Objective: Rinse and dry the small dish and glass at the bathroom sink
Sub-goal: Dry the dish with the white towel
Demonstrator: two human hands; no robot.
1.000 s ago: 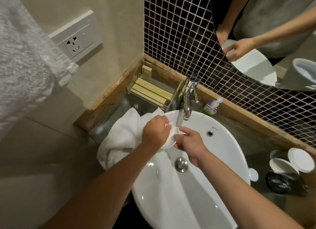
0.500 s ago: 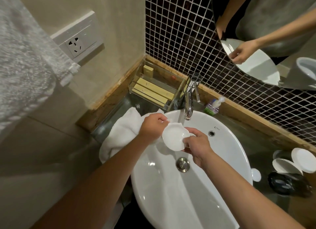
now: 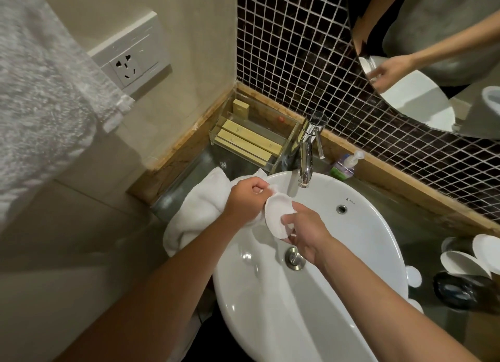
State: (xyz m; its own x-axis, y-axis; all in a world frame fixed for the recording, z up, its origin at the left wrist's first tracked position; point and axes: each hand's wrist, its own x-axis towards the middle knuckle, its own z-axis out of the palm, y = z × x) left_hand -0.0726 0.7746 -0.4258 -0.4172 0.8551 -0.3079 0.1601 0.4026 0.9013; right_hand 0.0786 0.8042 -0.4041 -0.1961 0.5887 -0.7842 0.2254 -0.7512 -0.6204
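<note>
A small white dish (image 3: 277, 215) is held on edge over the white sink basin (image 3: 359, 242), just below the chrome faucet (image 3: 306, 156). My right hand (image 3: 304, 232) grips its lower right rim. My left hand (image 3: 244, 200) pinches a bit of the white towel (image 3: 201, 204) against the dish's upper left edge. The towel lies bunched on the counter left of the basin. I cannot tell whether water is running. No glass is clearly visible.
A clear organizer (image 3: 251, 140) with yellow boxes stands in the back corner. A small pump bottle (image 3: 343, 167) sits right of the faucet. White dishes (image 3: 468, 259) and a dark object (image 3: 457, 291) lie on the counter at right. A wall socket (image 3: 130, 64) is at upper left.
Half a second ago the dish faced up with its hollow showing; now it is turned on edge and my left hand presses towel against its rim.
</note>
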